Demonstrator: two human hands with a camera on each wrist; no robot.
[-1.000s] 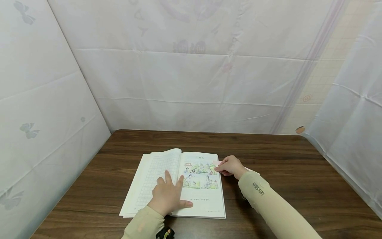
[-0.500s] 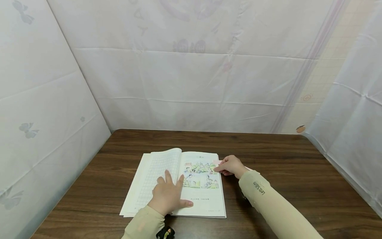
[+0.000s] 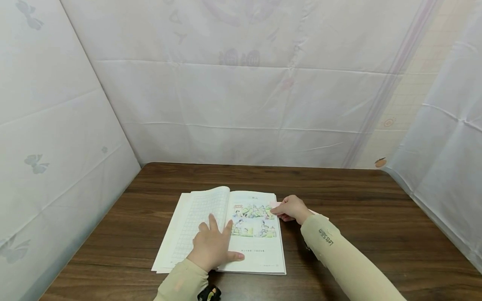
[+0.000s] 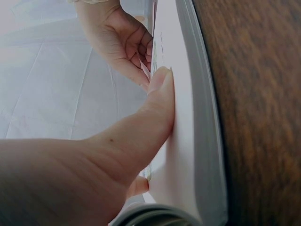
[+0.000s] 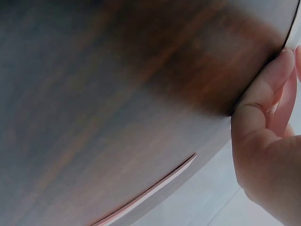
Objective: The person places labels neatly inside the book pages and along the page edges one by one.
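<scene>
An open book (image 3: 252,251) lies on the table, with a gridded left page (image 3: 199,205) and coloured drawings on the right page. My left hand (image 3: 211,246) rests across the middle of the book, fingers spread and thumb on the right page; the left wrist view shows that thumb (image 4: 157,101) pressing near the page's lower edge. At the right page's outer edge, my right hand (image 3: 291,209) pinches a pink sticky note (image 3: 274,204), whose end overlaps the drawings. In the right wrist view the pink note (image 5: 287,106) curves up between thumb and fingers.
A thin pink pad (image 5: 146,195) lies on the table beyond the right wrist, mostly hidden by the sleeve in the head view. The dark wooden table (image 3: 357,196) is bordered by white patterned cloth (image 3: 241,104) at the back and sides.
</scene>
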